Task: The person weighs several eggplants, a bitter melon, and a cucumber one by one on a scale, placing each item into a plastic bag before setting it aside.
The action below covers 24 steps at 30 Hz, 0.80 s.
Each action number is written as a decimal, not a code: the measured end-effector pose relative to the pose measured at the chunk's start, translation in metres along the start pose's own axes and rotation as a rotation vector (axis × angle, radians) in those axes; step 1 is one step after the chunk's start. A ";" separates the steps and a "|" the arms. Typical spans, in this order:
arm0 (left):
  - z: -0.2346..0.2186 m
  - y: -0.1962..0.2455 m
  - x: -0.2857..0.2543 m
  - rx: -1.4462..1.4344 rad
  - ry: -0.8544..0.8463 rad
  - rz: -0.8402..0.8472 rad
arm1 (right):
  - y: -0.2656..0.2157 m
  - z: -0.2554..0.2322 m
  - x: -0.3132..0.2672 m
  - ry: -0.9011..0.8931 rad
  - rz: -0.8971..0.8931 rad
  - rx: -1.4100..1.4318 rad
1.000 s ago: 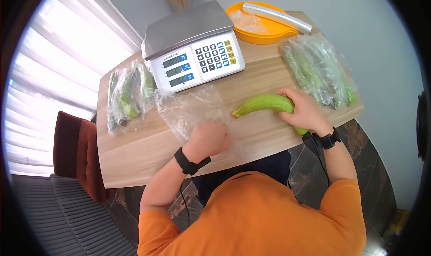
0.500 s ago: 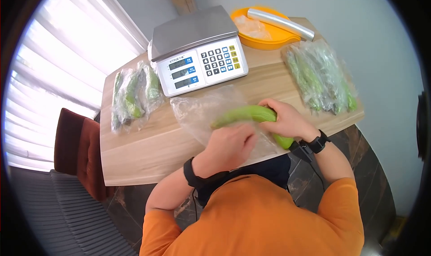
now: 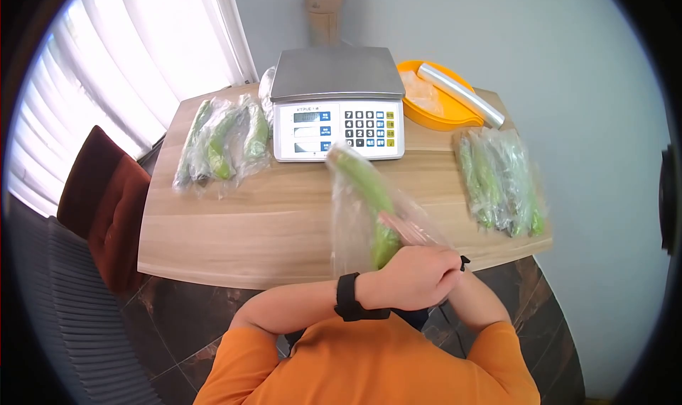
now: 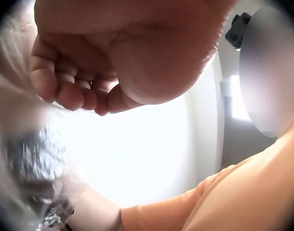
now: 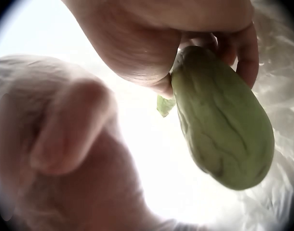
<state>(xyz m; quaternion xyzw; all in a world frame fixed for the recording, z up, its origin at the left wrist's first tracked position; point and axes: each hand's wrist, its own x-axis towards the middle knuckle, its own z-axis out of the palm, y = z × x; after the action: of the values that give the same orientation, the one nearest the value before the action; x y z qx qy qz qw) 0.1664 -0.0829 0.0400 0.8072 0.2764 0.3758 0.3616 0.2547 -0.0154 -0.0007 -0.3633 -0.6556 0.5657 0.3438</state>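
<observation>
A long green gourd stands at a slant inside a clear plastic bag, over the table in front of the scale. The right hand, partly inside the bag, grips the gourd; in the right wrist view its fingers and thumb curl round one end of the gourd. The left hand crosses over the right wrist, fingers curled on the bag's near edge. In the left wrist view, the left hand shows bent fingers against the blurred film.
A scale stands at the back middle of the table. Bagged green vegetables lie left of it, more bagged ones at right. Behind those is an orange tray holding a film roll and plastic.
The gourd has gone from beside the bag to inside it and now tilts toward the scale. The left hand has moved right, across the right wrist. The head view has turned.
</observation>
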 end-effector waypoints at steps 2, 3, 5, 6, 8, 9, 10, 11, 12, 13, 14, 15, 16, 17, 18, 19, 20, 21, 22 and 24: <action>0.000 0.006 -0.001 -0.033 -0.005 0.008 | 0.007 0.000 0.003 0.044 -0.011 0.041; -0.001 0.008 -0.002 -0.036 -0.019 0.015 | 0.008 -0.001 0.004 0.061 -0.007 0.049; -0.004 0.013 -0.004 -0.037 -0.030 0.039 | 0.013 0.000 0.004 0.110 0.100 0.264; -0.007 0.015 -0.006 -0.036 -0.027 0.055 | 0.020 0.004 0.003 0.142 0.201 0.472; -0.013 0.015 -0.011 0.002 0.049 0.102 | 0.018 0.006 0.001 0.191 0.296 0.669; -0.018 0.014 -0.015 0.038 0.120 0.135 | 0.013 0.003 -0.001 0.210 0.291 0.657; -0.024 0.013 -0.019 0.074 0.191 0.168 | 0.013 0.001 -0.002 0.202 0.302 0.726; -0.028 0.004 -0.025 0.127 0.314 0.216 | 0.013 -0.001 -0.002 0.194 0.313 0.794; -0.032 -0.003 -0.027 0.187 0.525 0.183 | 0.018 -0.004 -0.002 0.157 0.335 0.941; -0.035 -0.009 -0.029 0.246 0.736 0.147 | 0.018 -0.005 -0.002 0.116 0.354 1.089; -0.036 -0.013 -0.031 0.304 0.948 0.105 | 0.017 -0.005 -0.003 0.162 0.328 1.113; -0.038 -0.018 -0.030 0.283 0.973 0.014 | 0.015 -0.005 -0.001 0.204 0.298 1.135; -0.040 -0.023 -0.029 0.265 0.996 -0.077 | 0.012 -0.005 0.001 0.245 0.269 1.158; -0.043 -0.029 -0.032 0.121 0.918 -0.200 | 0.012 -0.005 0.002 0.261 0.280 1.146; -0.046 -0.034 -0.035 -0.009 0.844 -0.331 | 0.011 -0.007 0.004 0.274 0.292 1.132; -0.052 -0.042 -0.043 -0.260 0.658 -0.482 | 0.011 -0.007 0.005 0.285 0.305 1.117; -0.054 -0.048 -0.048 -0.507 0.460 -0.624 | 0.013 -0.006 0.005 0.281 0.261 1.137; -0.051 -0.051 -0.051 -0.469 0.421 -0.614 | 0.017 -0.005 0.007 0.276 0.215 1.155; -0.046 -0.054 -0.055 -0.431 0.382 -0.603 | 0.019 -0.005 0.008 0.272 0.167 1.174; -0.036 -0.059 -0.064 -0.350 0.304 -0.551 | 0.008 -0.005 0.012 0.247 0.113 1.273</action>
<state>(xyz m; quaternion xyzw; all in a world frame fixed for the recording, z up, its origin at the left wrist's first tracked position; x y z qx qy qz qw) 0.0911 -0.0804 -0.0167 0.5628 0.4658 0.4218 0.5370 0.2539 -0.0014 -0.0072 -0.1848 -0.1277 0.8149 0.5343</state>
